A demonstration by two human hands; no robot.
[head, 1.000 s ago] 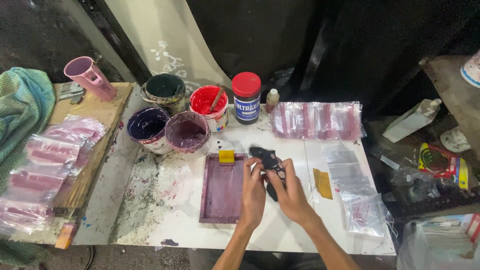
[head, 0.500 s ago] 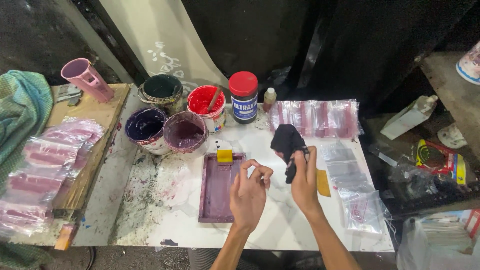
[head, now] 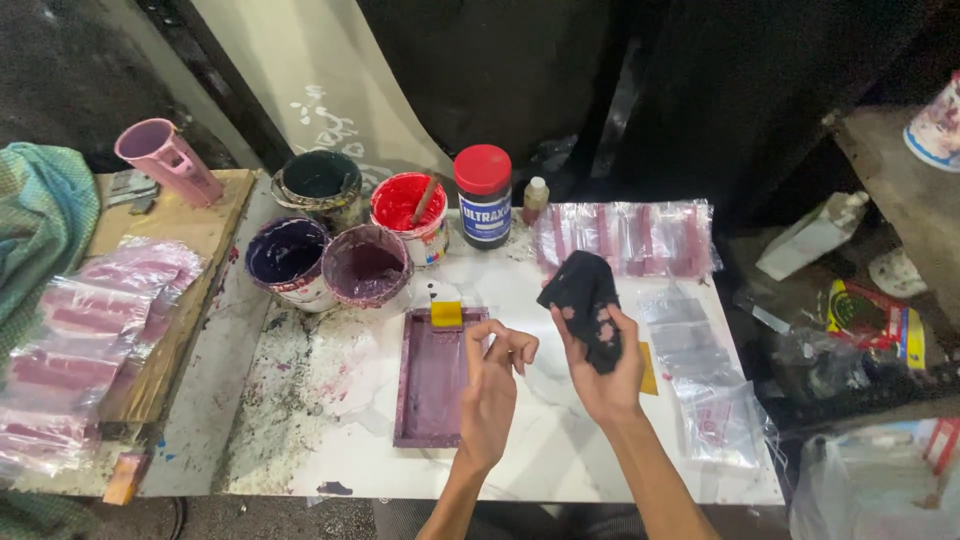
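Note:
My right hand holds a black rag spotted with pink, lifted above the white table. My left hand hovers beside it with fingers loosely curled and nothing in it, just right of a purple printing frame. A small yellow squeegee rests at the frame's far end.
Several open paint tubs stand at the back: dark green, red with a stick, dark purple and mauve. A red-lidded jar and a small bottle stand nearby. Printed plastic bags lie at left, back and right.
My right hand lifted the black rag off the table and turned it palm up. My left hand drew back from the rag and now curls beside it.

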